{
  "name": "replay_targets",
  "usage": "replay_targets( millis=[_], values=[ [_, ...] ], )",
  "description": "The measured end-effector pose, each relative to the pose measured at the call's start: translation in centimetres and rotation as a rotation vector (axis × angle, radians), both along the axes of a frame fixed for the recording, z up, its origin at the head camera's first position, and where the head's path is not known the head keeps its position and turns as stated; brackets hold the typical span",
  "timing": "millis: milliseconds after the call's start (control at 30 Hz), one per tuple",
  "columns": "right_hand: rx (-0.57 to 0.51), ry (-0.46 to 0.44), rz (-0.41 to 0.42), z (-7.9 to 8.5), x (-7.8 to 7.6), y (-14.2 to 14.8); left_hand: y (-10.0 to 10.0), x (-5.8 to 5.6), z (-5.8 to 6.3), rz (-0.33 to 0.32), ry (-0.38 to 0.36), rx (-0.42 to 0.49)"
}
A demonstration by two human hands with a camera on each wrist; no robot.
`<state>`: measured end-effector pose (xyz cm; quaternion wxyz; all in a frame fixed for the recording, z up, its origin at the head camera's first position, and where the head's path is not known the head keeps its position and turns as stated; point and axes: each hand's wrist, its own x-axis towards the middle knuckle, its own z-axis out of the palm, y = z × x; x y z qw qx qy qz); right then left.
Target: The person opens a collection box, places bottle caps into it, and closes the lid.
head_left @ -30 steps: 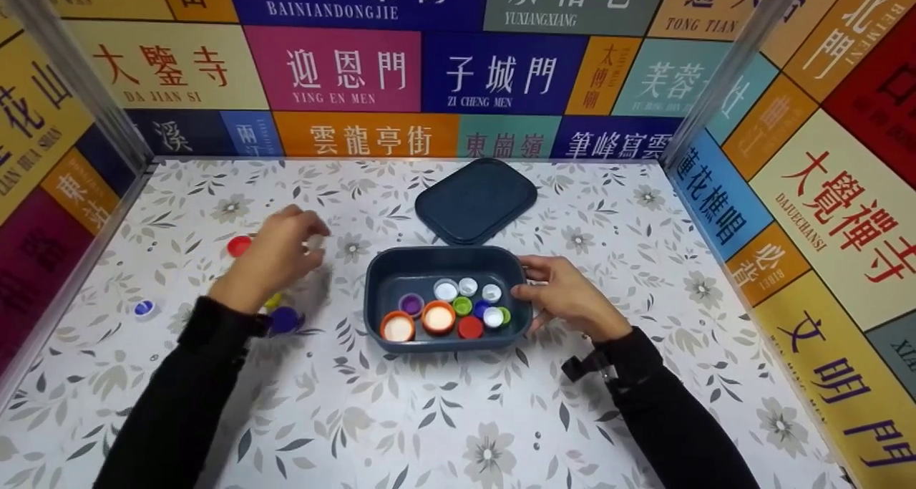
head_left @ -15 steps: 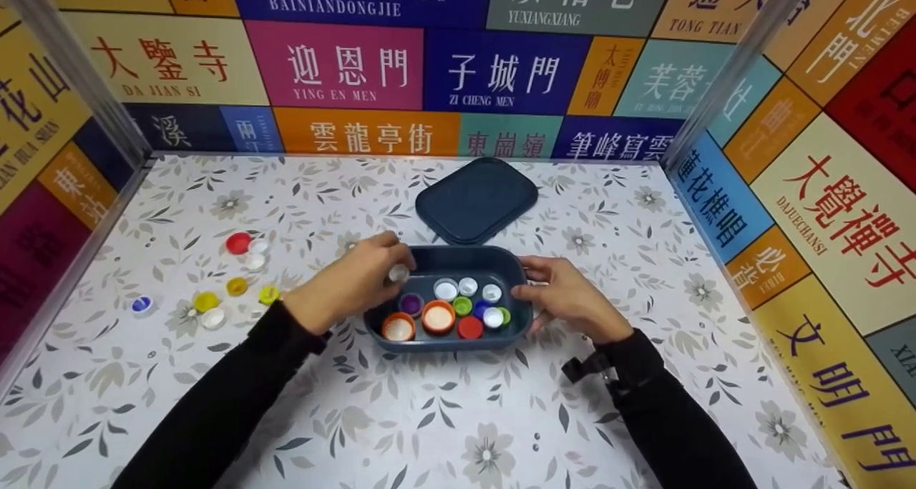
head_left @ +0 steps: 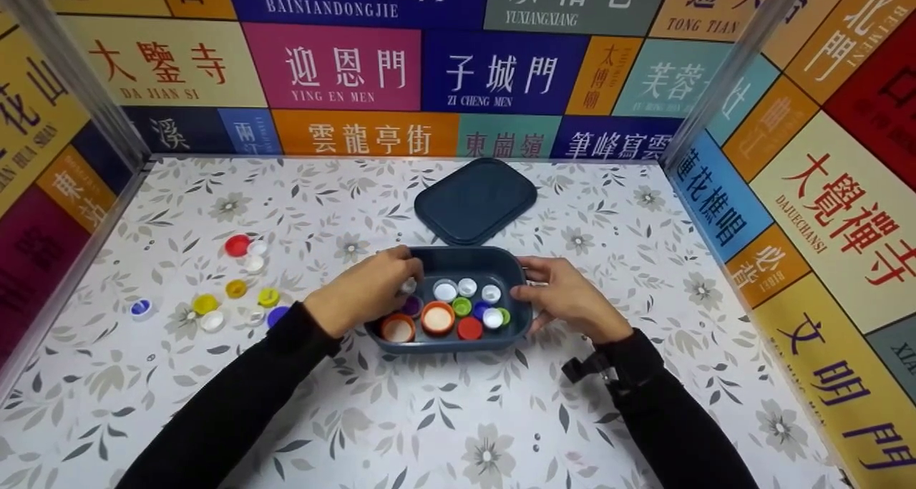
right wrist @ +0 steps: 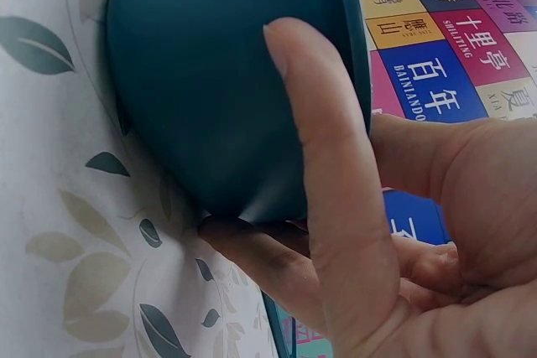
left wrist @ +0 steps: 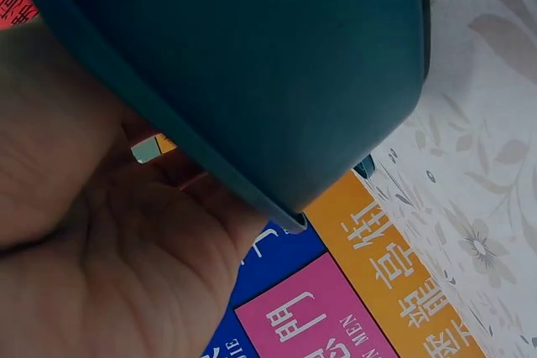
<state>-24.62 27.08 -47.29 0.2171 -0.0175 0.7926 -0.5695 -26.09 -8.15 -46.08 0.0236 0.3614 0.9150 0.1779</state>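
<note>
My left hand (head_left: 372,288) reaches over the left end of a dark blue plastic box (head_left: 472,260), its fingers inside the rim. A small white bottle cap (head_left: 408,286) shows at those fingertips, partly covered by them. My right hand (head_left: 565,296) grips the box's right end, thumb at the rim; in the right wrist view its fingers (right wrist: 336,165) lie along the outer wall. Inside the box sit several bottle caps, among them an orange cap (head_left: 438,318), a red cap (head_left: 470,327) and a green cap (head_left: 461,306). The left wrist view hides the left fingertips behind the box wall (left wrist: 277,81).
Loose caps are scattered left of the box, including a red cap (head_left: 237,245), a yellow cap (head_left: 205,303) and a blue-and-white cap (head_left: 141,308). A purple cap (head_left: 277,316) lies near the left sleeve. The dark blue lid (head_left: 476,201) rests behind the box.
My left hand has moved right from the loose caps to the box, carrying the white bottle cap, and lowered it inside. The right hand has stayed on the box's right end.
</note>
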Motion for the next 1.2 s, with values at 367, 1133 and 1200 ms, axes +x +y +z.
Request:
replay_targets(
  millis=[367,1133,1200],
  values=[
    [-0.007,-0.001,0.004,0.0,0.0,0.0,0.0,0.2,0.0,0.017,-0.016,0.018],
    [-0.018,0.004,0.015,-0.1,0.0,0.0,-4.0,0.0,1.7,0.2,0.181,0.221],
    [-0.018,0.0,0.013,-0.2,0.0,0.0,-5.0,-0.1,1.8,0.248,0.187,0.226]
  ],
)
